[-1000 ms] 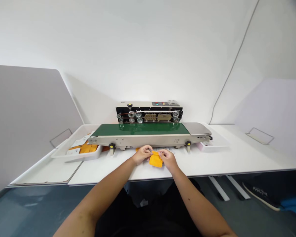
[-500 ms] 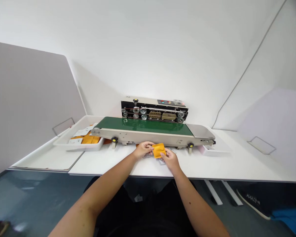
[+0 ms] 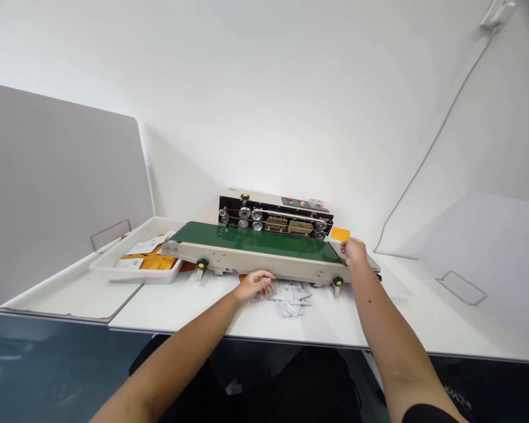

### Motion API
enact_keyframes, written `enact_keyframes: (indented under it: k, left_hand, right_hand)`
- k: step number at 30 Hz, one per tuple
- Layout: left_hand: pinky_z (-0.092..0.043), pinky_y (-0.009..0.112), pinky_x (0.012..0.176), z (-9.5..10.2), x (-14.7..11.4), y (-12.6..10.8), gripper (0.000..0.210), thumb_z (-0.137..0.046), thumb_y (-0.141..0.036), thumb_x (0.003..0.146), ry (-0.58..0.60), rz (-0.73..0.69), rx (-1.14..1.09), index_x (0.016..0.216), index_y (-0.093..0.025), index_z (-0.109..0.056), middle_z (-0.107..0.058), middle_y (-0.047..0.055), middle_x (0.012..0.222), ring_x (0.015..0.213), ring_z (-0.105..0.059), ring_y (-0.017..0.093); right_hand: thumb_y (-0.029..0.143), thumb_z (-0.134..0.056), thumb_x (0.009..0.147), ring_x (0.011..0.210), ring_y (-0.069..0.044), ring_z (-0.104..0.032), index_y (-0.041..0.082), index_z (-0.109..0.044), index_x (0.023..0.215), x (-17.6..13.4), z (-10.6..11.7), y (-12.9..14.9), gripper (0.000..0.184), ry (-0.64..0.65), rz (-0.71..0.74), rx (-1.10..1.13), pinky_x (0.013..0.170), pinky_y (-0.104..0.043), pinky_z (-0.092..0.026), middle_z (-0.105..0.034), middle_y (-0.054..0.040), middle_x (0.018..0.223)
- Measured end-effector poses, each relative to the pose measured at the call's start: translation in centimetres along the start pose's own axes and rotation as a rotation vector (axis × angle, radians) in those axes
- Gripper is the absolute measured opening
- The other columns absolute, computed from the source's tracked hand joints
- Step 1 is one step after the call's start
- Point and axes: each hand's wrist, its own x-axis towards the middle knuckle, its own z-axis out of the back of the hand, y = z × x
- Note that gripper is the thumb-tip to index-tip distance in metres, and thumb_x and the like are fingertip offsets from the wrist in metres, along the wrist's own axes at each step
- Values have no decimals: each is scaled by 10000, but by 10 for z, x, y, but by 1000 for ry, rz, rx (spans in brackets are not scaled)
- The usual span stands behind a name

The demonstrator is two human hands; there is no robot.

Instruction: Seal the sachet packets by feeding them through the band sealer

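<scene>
A small orange pouch (image 3: 341, 234) is pinched by its lower edge in my right hand (image 3: 353, 251). That hand is over the metal end plate (image 3: 367, 258) of a band sealing machine, with the pouch just right of the machine's rollers. My left hand (image 3: 255, 285) hovers at the left edge of a pile of small white printed packets (image 3: 291, 296). Its fingers are loosely bent and apart, and nothing shows in them. The green conveyor belt (image 3: 255, 242) runs behind both hands, in front of the sealing head (image 3: 275, 217).
A white bin (image 3: 97, 264) with orange pouches and white cards stands at the belt's left end. Another white tray (image 3: 397, 286) is partly hidden at the right. Grey panels (image 3: 62, 188) flank the white table (image 3: 180, 311). Black knobs (image 3: 201, 265) stick out below the belt.
Both hands held the orange pouch above the packets. The right hand has carried it right and up to the sealer's end; the left has let go. The packet pile shows more fully.
</scene>
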Motion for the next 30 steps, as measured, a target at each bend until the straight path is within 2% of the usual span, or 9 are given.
enact_keyframes:
  k: [6, 10, 13, 16, 19, 21, 24, 27, 30]
  left_hand:
    - [-441, 205, 507, 2, 1, 2, 541, -747, -548, 772, 6, -7, 15, 1065, -108, -629, -748, 117, 848, 539, -645, 124]
    - [-435, 212, 510, 3, 2, 3, 522, -726, -550, 787, -8, -19, 20, 1058, -115, -631, -739, 109, 840, 535, -629, 120]
    - [-438, 227, 527, 4, 2, 1, 504, -692, -562, 802, -19, -38, 87, 1051, -127, -639, -728, 91, 819, 539, -609, 123]
    - [-474, 266, 616, 3, -3, -4, 374, -668, -501, 828, -71, -136, 369, 959, -151, -684, -719, 75, 804, 636, -625, 161]
    - [-479, 362, 896, -1, -18, -6, 229, -681, -385, 825, -70, -305, 784, 948, -200, -731, -732, 90, 962, 948, -644, 251]
    - [-350, 460, 1096, -4, -31, -3, 359, -731, -370, 780, -58, -326, 991, 1113, -239, -712, -681, 101, 1224, 1202, -552, 314]
    - [-129, 586, 1191, -4, -47, 7, 672, -793, -428, 717, -82, -209, 1163, 1339, -274, -592, -471, 113, 1510, 1422, -338, 390]
    - [-180, 582, 1189, 1, -51, 15, 682, -767, -417, 757, -106, -130, 1188, 1383, -247, -558, -459, 138, 1519, 1432, -345, 384]
    - [-323, 494, 1157, 2, -49, 16, 483, -693, -286, 828, -87, -212, 1141, 1303, -229, -629, -579, 127, 1413, 1335, -497, 319]
  right_hand:
    - [69, -582, 656, 370, -81, -418, 192, -466, 638, 7, -26, -9, 171, 115, -149, -60, 348, -183, -342, -470, 40, 441]
    - [92, -629, 691, 431, -96, -483, 175, -520, 682, 4, -41, -9, 138, 175, -135, -82, 421, -198, -408, -529, 14, 507]
    - [187, -678, 711, 504, -126, -527, 158, -597, 754, -3, -42, -4, 97, 153, -87, -108, 491, -237, -443, -576, -9, 574]
    - [310, -664, 753, 649, -158, -574, 158, -676, 943, -29, -32, -3, 243, 25, 124, -169, 622, -274, -472, -645, -30, 732]
    - [391, -568, 837, 830, -198, -601, 172, -686, 1116, -83, -17, -22, 374, -27, 483, -297, 788, -321, -479, -691, -73, 938]
    - [404, -522, 880, 908, -222, -610, 178, -695, 1129, -128, -9, -48, 379, 186, 581, -376, 851, -351, -483, -697, -99, 1026]
    - [369, -566, 859, 1085, -263, -588, 222, -697, 1185, -192, -2, -94, 381, 555, 648, -586, 994, -411, -449, -674, -102, 1172]
    - [378, -640, 812, 1370, -309, -397, 255, -570, 1392, -231, 0, -128, 596, 747, 689, -834, 1154, -471, -307, -514, -81, 1453]
    - [445, -618, 847, 1474, -319, -239, 277, -475, 1472, -246, -2, -138, 664, 801, 660, -1000, 1209, -505, -179, -397, -42, 1558]
